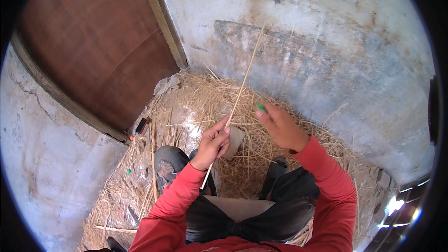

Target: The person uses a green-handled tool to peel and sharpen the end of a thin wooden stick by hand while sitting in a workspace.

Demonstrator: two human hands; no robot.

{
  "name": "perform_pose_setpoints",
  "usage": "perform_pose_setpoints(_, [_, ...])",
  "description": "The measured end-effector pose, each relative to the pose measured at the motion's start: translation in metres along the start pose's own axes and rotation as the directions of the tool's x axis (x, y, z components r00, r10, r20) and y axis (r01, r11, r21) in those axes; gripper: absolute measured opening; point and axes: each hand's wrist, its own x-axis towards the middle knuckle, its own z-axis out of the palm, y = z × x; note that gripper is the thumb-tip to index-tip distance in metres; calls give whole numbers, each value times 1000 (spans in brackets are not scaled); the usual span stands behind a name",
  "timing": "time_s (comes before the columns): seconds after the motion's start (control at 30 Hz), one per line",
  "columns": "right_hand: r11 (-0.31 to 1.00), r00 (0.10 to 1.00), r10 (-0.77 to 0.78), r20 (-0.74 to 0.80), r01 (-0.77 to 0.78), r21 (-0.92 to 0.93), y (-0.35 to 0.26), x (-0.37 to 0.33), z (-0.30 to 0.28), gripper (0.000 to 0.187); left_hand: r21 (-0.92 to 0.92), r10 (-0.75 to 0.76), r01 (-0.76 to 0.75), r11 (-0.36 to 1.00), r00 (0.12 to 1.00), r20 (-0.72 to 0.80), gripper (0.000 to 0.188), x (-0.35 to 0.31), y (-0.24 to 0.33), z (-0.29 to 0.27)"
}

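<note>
A: Where is the pale stick (247,77), and what is the left hand (213,144) doing with it?

B: It is slanting through that hand, its thin tip pointing toward one o'clock, its lower end toward seven. Thumb and fingers are closing around it below its middle, probably so that the long upper part is staying free.

A: And the right hand (284,130)?

B: It is hovering apart from the stick, at three o'clock from the left hand, its fingers partly curled. A small green thing (261,108) is showing at thumb and forefinger; I can't tell whether they are pinching or wearing it.

A: Why is the stick tilting so?

B: Perhaps the tilt is letting its lower end run beside the left sleeve (172,198) while its upper part is leaning toward the right hand's side. Straw (196,91) is lying scattered beyond, toward twelve o'clock.
</note>
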Motion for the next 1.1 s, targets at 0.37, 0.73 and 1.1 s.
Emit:
perform_pose_setpoints(0.37, [974,983,-33,181,73,-216,-23,2,40,44,-41,41,-44,998,996,-78,50,-1,-4,0])
perform_pose_setpoints(0.73, [874,992,-51,117,101,-475,-2,11,65,40,-24,62,-65,998,993,-99,42,-7,-25,-12])
perform_pose_setpoints(1.1, [835,987,110,-116,-155,-528,37,48,39,47,2,-49,50,999,997,-56,41,-29,-8,4])
